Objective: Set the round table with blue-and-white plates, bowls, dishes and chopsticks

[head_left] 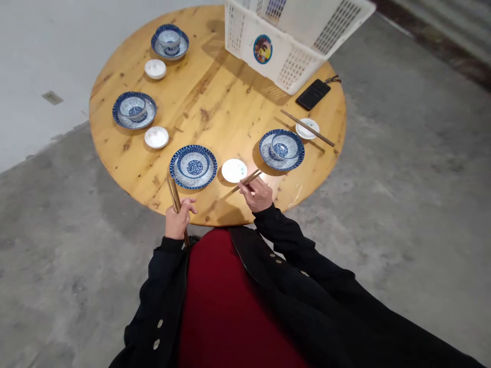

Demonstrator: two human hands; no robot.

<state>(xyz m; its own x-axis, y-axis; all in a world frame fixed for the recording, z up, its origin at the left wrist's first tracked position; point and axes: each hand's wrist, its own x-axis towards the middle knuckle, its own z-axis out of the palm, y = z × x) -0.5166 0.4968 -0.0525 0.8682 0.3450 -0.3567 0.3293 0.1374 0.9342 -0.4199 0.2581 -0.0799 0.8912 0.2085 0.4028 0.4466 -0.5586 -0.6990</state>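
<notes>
My left hand (pixel 178 219) is closed around a bundle of wooden chopsticks (pixel 175 198) at the near edge of the round wooden table (pixel 215 97). My right hand (pixel 258 194) pinches another pair of chopsticks (pixel 249 179), whose tips lie beside a small white dish (pixel 233 170). Just left of that dish sits a blue-patterned plate (pixel 193 166).
Three more blue plates with bowls stand at the right (pixel 282 148), left (pixel 134 109) and far side (pixel 170 41), each with a small white dish nearby. A pair of chopsticks (pixel 307 128) rests across the right dish. A white plastic crate (pixel 287 36) and a black phone (pixel 313 94) sit at the back.
</notes>
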